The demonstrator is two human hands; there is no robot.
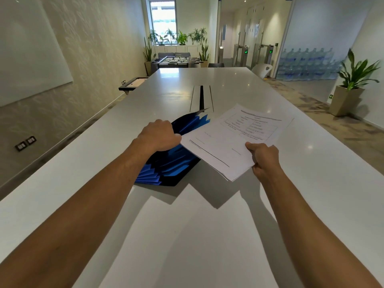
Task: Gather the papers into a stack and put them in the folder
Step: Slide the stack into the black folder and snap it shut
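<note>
Papers (234, 140): gathered in one thin stack, held off the worktop just right of the folder, near-left corner touching or overlapping the folder's open mouth; printed table on the top sheet.
Folder (172, 161): dark accordion type with blue pleated pockets, lying on the worktop, fanned open toward the papers.
Left hand (159, 135): curled over the folder's upper edge, gripping it and holding the pockets apart.
Right hand (264, 159): pinching the stack at its near right edge, thumb on top, fingers beneath.
Handling, papers: light, limp, prone to sagging and fanning; probably best held along one short edge with sheets squared, leading edge fed straight into one pocket.
Handling, folder: light, springy pleats likely to close or slide on the smooth top unless pinned.
Risk: loose sheets catching on a pleat or slipping out of line.
Worktop (187, 235): long, pale, glossy, with a cable slot (201, 97) beyond the folder.
Room: whiteboard (29, 53) far left of the folder; potted plant (353, 84) far right; stacked water bottles (307, 63) behind glass; window and greenery at the far end.
</note>
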